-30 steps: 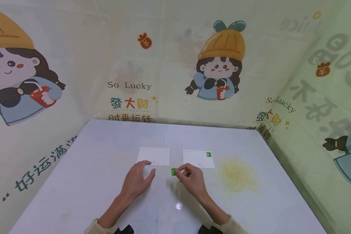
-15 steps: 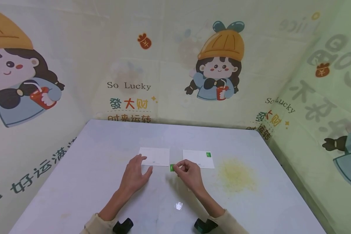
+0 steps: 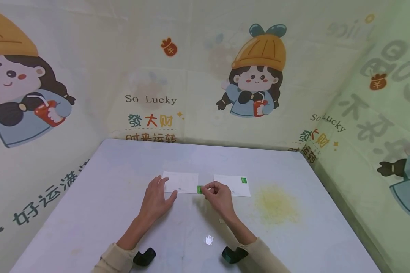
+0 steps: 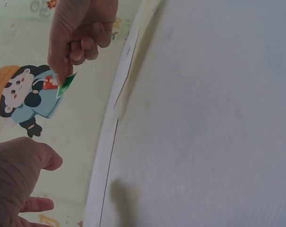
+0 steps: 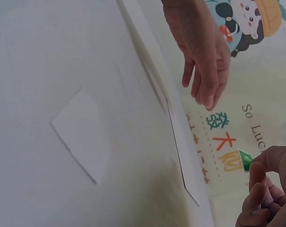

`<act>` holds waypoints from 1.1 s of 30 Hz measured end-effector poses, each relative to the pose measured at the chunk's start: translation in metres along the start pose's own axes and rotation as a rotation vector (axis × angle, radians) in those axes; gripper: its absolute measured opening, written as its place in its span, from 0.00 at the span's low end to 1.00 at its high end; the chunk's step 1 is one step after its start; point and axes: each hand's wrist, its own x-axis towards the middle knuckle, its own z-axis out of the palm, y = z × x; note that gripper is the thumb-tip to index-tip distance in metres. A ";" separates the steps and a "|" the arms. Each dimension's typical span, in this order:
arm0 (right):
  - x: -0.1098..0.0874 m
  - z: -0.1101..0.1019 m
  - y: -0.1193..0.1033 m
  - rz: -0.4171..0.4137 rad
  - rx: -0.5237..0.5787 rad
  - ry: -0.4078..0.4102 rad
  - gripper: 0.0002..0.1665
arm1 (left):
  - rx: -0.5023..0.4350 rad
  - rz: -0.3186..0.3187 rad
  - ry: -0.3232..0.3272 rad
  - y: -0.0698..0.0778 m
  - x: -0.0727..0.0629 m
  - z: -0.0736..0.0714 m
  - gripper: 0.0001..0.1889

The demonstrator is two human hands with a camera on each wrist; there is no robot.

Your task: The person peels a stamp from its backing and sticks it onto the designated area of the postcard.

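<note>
Between thumb and forefinger, my right hand pinches a small green stamp. In the head view the stamp overlaps the lower right corner of the left white card; the left wrist view shows the same stamp raised over the table, tilted. My left hand holds nothing, its fingers relaxed and spread at the left edge of that card. To the right lies a second white card, partly behind my right hand, with another green stamp at its upper right corner.
A shiny clear scrap lies on the white table between my forearms, and a small pale piece shows beside my right wrist. A yellow stain marks the tabletop at right. Printed cloth hangs around the table.
My right hand has carried the stamp away from me and slightly left, up to the left card's corner. My left hand has moved forward and a bit left along the card's edge.
</note>
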 end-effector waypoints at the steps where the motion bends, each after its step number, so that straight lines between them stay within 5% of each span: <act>1: 0.002 0.001 0.001 0.007 0.003 0.003 0.07 | 0.003 -0.004 -0.005 -0.001 0.001 0.001 0.29; 33: 0.043 0.021 0.015 0.119 0.020 0.053 0.11 | 0.039 -0.077 -0.095 -0.023 0.015 0.007 0.32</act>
